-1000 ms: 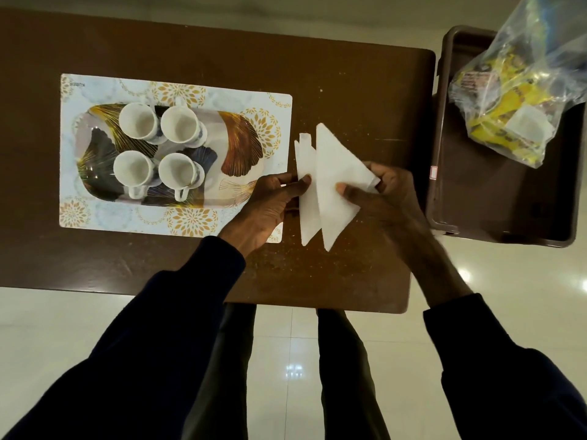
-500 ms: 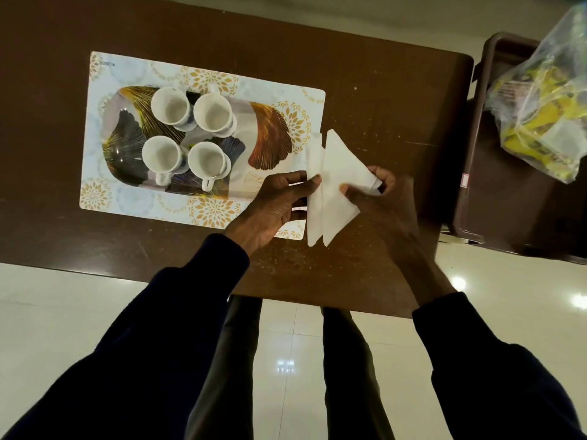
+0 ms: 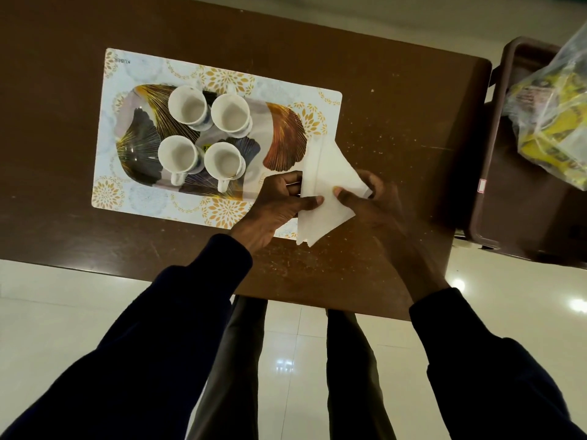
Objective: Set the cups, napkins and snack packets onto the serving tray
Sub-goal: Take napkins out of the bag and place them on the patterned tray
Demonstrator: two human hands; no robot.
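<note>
A patterned serving tray (image 3: 133, 100) lies on the brown table (image 3: 397, 100). Several white cups (image 3: 185, 104) stand upright on its left half. Folded white napkins (image 3: 327, 173) overlap the tray's right end. My left hand (image 3: 276, 204) pinches their left edge, thumb on top. My right hand (image 3: 371, 201) grips their right corner, thumb pressed on the paper. A clear bag of yellow snack packets (image 3: 552, 122) rests in the brown crate at the right.
The brown plastic crate (image 3: 495, 160) stands just off the table's right edge. Pale tiled floor (image 3: 47, 312) lies below the table's near edge. My legs are under the table between my dark sleeves.
Both hands have carried the napkins left, from the bare table onto the tray's right end. The two napkins have closed together into one stack.
</note>
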